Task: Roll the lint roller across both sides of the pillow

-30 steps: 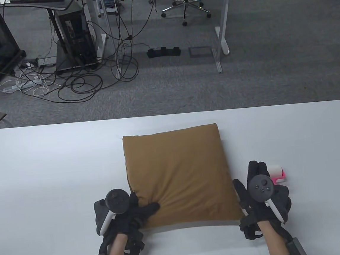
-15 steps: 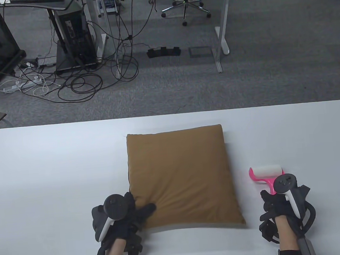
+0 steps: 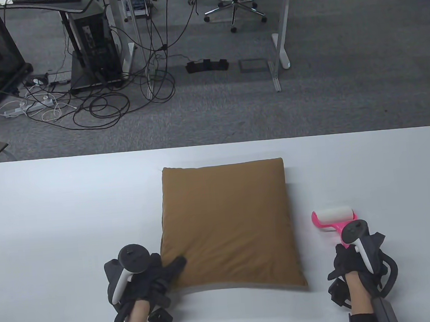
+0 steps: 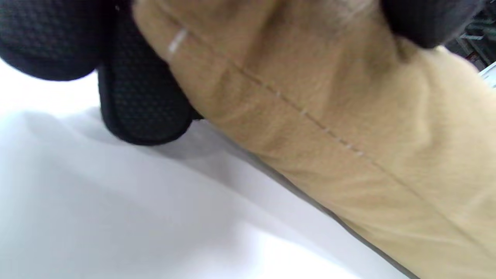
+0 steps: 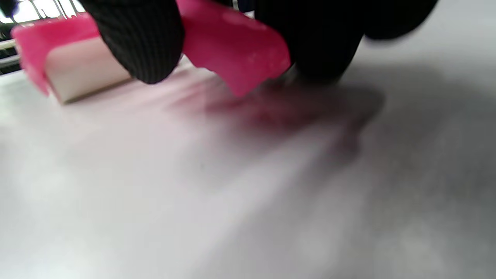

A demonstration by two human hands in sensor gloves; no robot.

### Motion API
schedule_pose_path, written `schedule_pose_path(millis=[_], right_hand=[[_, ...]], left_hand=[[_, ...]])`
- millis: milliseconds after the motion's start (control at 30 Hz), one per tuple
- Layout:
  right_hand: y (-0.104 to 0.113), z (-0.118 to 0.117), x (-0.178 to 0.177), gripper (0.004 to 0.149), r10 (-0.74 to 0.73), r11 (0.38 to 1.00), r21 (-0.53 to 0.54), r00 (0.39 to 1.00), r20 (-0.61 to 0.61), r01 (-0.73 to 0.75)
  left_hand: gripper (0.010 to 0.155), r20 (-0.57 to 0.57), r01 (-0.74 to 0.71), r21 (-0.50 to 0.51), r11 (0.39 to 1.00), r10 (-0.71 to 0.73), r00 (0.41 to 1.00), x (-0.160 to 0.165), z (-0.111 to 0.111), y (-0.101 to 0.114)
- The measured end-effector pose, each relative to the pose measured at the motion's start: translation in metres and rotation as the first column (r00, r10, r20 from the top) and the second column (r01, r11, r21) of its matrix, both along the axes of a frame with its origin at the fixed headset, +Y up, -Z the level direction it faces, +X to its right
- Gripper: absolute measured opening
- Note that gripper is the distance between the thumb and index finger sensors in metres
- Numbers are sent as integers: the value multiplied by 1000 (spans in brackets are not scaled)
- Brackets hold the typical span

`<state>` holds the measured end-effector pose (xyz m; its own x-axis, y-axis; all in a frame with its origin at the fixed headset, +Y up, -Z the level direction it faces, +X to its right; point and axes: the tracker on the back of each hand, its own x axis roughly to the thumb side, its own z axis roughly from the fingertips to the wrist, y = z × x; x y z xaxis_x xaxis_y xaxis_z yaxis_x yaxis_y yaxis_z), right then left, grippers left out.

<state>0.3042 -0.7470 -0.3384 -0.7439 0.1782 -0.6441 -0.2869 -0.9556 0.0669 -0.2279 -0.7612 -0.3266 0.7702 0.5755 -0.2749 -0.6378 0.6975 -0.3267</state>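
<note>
From above, a square, plump tan pillow (image 3: 228,225) of soft woven cloth lies flat in the middle of the smooth white tabletop (image 3: 54,220), with 1 near corner tucked under the left hand (image 3: 146,278). That hand's black knit-gloved thumb lies on top of the cloth and the other fingers are hidden below the corner, so it grips the pillow there. A dark round tracker (image 3: 133,255) sits on its back. To the right, just beside the pillow but apart from it, the pink plastic lint roller (image 3: 333,220) rests on the tabletop with its white cylindrical roll pointing away; the right hand (image 3: 353,259) covers the end of its curved handle, and how the fingers wrap it cannot be made out from here. Close up from the left wrist, the pillow (image 4: 329,116) fills most of the picture, fuzzy, with a thin stitched seam running slantwise, and 1 mesh-textured finger (image 4: 141,100) is pressed against its underside by the tabletop (image 4: 97,213); the rest is cut off. From the right wrist, blurred, ribbed black fingers (image 5: 143,38) close around the glossy pink handle of the lint roller (image 5: 232,46), the white roll showing at the left edge.
</note>
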Motion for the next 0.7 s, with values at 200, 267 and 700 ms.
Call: schedule_pose_path(millis=[200,267,700], right_hand=[[34,3,-21,63,76,976,211,991,-109,-52],[49,5,-29,63,83,952,304,986,-144,-36],[130,55,-88,53,242,782,616,862,-446,98]], left_hand=[[101,0,10,60,998,-10,1000,6,-3,0],[101,16,7,63,998,-8,1000,8,-4,0],[98,5,-13,136,991,13,1000,21,-10,-4]])
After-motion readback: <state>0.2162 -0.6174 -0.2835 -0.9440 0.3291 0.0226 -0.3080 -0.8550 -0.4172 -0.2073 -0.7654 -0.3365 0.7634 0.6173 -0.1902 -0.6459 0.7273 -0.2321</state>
